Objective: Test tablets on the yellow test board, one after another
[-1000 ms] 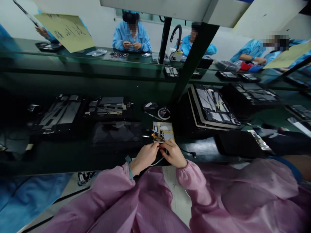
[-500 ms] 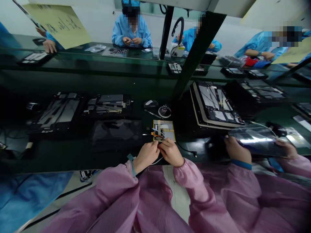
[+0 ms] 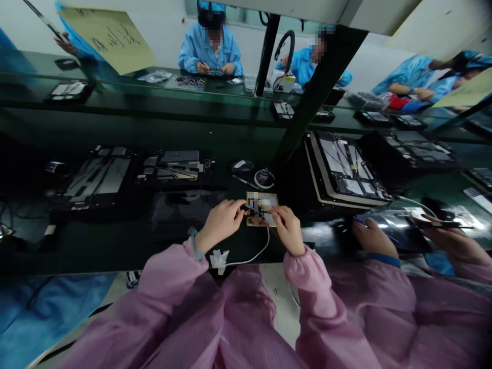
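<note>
Our left hand (image 3: 221,221) pinches a thin dark piece (image 3: 248,208) at the left edge of the flat yellow card (image 3: 265,199). The card lies near-centre on the glossy green bench (image 3: 115,246). Our right hand (image 3: 288,230) curls onto the card, and we cannot tell whether it grips.

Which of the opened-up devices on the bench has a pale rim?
The opened device just right of the slanted post, beyond the right hand: a cream border frames it, the others are black-edged.

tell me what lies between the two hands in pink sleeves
Head view: a yellowish card with taped parts lies between the left hand and right hand, both at its edges; a white cable curves below.
</note>
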A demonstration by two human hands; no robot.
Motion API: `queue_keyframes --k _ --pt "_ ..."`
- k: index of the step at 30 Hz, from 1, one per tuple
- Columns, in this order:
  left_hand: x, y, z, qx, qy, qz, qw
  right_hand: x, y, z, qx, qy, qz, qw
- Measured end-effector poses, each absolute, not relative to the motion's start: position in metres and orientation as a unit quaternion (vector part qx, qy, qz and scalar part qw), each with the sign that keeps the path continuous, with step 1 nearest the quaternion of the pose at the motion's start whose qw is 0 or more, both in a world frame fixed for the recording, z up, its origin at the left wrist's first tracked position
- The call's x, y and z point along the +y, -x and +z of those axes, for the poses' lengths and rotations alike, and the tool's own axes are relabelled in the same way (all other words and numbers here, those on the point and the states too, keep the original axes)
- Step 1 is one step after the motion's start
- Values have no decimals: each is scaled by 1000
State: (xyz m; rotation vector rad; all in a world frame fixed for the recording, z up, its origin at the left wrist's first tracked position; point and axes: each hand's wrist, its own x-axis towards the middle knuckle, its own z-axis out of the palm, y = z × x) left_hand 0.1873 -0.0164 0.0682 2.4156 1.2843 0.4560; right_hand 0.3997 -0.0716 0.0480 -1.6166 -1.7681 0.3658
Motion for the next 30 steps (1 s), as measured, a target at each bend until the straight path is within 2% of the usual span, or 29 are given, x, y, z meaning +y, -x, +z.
queue_keyframes --k 3,8,16,22,30 --pt "15 -194 56 465 -870 134 92 -43 -377 38 -667 687 91 273" --pt "31 -205 30 425 -893 121 88 -21 -344 17 -646 741 43 177" --pt "29 -203 20 421 -890 141 105 -13 -334 24 -621 781 41 44" --pt "32 -205 20 411 -893 137 124 -7 -324 29 -614 788 37 14" --pt "31 -209 24 412 -890 138 136 -5 -329 36 -617 784 55 31"
